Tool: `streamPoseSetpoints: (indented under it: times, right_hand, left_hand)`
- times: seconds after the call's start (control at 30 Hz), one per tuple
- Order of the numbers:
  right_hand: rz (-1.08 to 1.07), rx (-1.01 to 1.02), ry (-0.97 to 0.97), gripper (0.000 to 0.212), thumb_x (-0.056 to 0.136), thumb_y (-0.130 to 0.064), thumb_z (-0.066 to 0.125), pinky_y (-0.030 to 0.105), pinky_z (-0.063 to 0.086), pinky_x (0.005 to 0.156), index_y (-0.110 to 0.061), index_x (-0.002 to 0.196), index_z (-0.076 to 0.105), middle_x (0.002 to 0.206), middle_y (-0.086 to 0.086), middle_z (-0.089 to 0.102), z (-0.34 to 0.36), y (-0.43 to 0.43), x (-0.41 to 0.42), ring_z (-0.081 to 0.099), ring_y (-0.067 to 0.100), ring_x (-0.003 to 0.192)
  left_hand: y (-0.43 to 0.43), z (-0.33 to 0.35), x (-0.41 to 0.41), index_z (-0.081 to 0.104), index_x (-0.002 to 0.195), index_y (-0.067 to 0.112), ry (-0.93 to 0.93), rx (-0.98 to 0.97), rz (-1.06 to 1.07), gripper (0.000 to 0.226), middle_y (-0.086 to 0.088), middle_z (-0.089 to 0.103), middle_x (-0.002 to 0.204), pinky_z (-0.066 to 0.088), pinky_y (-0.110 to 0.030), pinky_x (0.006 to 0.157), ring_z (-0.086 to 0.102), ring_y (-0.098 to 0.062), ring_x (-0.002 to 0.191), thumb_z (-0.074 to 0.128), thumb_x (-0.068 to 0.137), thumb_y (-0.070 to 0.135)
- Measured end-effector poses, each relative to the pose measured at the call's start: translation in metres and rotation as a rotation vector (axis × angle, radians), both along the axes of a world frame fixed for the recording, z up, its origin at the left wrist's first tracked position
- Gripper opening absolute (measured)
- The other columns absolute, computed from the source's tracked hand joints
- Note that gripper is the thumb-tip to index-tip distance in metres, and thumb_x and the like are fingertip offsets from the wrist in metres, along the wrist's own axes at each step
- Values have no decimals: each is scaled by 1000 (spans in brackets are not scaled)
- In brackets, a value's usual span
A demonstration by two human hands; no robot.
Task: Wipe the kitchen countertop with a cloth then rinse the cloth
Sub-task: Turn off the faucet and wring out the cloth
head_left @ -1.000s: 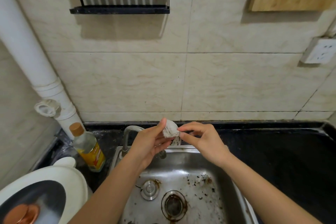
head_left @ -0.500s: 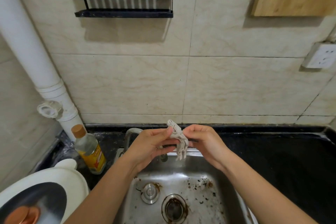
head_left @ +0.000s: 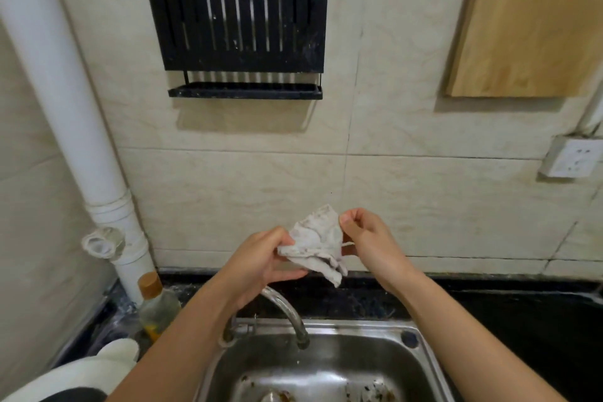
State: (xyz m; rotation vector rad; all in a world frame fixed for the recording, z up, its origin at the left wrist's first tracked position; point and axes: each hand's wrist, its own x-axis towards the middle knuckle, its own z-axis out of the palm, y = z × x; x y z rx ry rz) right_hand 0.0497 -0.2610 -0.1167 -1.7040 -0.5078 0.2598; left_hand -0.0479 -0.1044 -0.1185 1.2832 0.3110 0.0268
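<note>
Cloth point(head_left: 318, 238), whitish and grey-stained, hangs partly spread between both hands above the faucet point(head_left: 287, 310), in front of the beige tiled wall point(head_left: 228, 192). The left hand point(head_left: 261, 264) grips its lower left edge, thumb on top and fingers curled underneath. The right hand point(head_left: 368, 245) pinches the upper right corner between thumb and forefinger, with the other fingers curled in toward the palm. A crumpled fold of the cloth droops below the hands, clear of the spout.

Under the hands sits a stainless steel sink point(head_left: 359, 328) with dark specks of debris on its floor. It is set into a black countertop point(head_left: 522, 320) that runs off to the right. Left of the sink stands an oil bottle point(head_left: 156, 307) with a tan cap, just beside a white drain pipe point(head_left: 65, 91) that climbs the wall. A white rounded lid point(head_left: 81, 372) shows at the lower left corner. On the wall hang a black slatted rack point(head_left: 235, 10), a wooden cutting board point(head_left: 528, 19) and, lower right, a white socket point(head_left: 571, 161).
</note>
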Motion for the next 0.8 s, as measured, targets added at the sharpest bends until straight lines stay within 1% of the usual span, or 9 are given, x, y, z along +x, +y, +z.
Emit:
streamPoseSetpoints:
  times: [0.07, 0.2, 0.27, 0.37, 0.43, 0.5, 0.63, 0.73, 0.8]
  right_hand:
    - [-60, -69, -141, 21, 102, -21, 42, 21, 41, 59, -9, 88, 52, 70, 1, 53, 14, 10, 5, 49, 12, 63]
    - [-73, 23, -157, 23, 101, -19, 45, 27, 40, 60, -5, 88, 56, 73, 7, 55, 56, 26, 20, 51, 17, 67]
    - [-52, 94, -179, 20, 100, -16, 48, 26, 42, 60, -6, 85, 57, 71, 7, 56, 77, 32, 25, 53, 15, 64]
    - [-54, 141, -309, 15, 98, -10, 51, 24, 45, 53, -9, 84, 54, 63, 2, 54, 98, 40, 28, 52, 9, 52]
    - [-47, 193, -248, 19, 98, -7, 48, 26, 47, 54, -10, 81, 53, 64, 3, 53, 109, 42, 29, 52, 12, 54]
    - [-10, 290, -35, 24, 99, -4, 45, 23, 45, 51, -8, 77, 53, 65, 7, 52, 116, 42, 36, 51, 14, 54]
    - [100, 379, 243, 19, 98, -6, 44, 40, 47, 76, 4, 98, 60, 90, 21, 57, 121, 45, 45, 54, 29, 82]
    - [150, 378, 206, 28, 100, -20, 49, 32, 53, 69, 3, 90, 63, 84, 15, 65, 119, 46, 43, 63, 21, 72]
    - [289, 221, 122, 39, 93, -35, 59, 33, 54, 75, 3, 97, 67, 87, 12, 70, 118, 43, 39, 66, 19, 77]
  left_hand:
    - [2, 14, 8, 58, 107, -4, -54, -55, 16, 30, -15, 69, 107, 57, -40, 76, 68, -24, 91, 37, 89, 9]
    - [12, 51, 23, 54, 98, 0, -154, -151, 86, 24, -21, 66, 99, 58, -39, 65, 66, -28, 85, 37, 86, 12]
    - [17, 72, 27, 59, 96, 2, -183, -103, 55, 24, -19, 68, 95, 57, -39, 63, 68, -29, 82, 41, 88, 17]
    - [22, 96, 32, 61, 108, 3, -197, 82, 24, 25, -16, 71, 101, 59, -38, 67, 70, -29, 87, 61, 87, 17]
    - [28, 104, 35, 57, 115, -1, -218, 109, 27, 38, -18, 71, 102, 59, -37, 72, 70, -30, 90, 66, 79, -4]
    - [36, 109, 35, 57, 116, 0, -250, 107, -41, 48, -16, 71, 104, 59, -35, 72, 70, -29, 92, 67, 71, -14]
    - [47, 117, 36, 56, 120, 5, -303, 187, -182, 65, -16, 66, 115, 58, -38, 75, 66, -30, 102, 69, 59, -13]
    - [51, 123, 40, 57, 116, 3, -340, 152, -175, 61, -19, 67, 108, 57, -35, 67, 69, -29, 93, 62, 57, -13]
    - [55, 128, 41, 58, 112, 0, -375, 126, -159, 54, -19, 68, 100, 56, -33, 64, 69, -28, 85, 58, 59, -11]
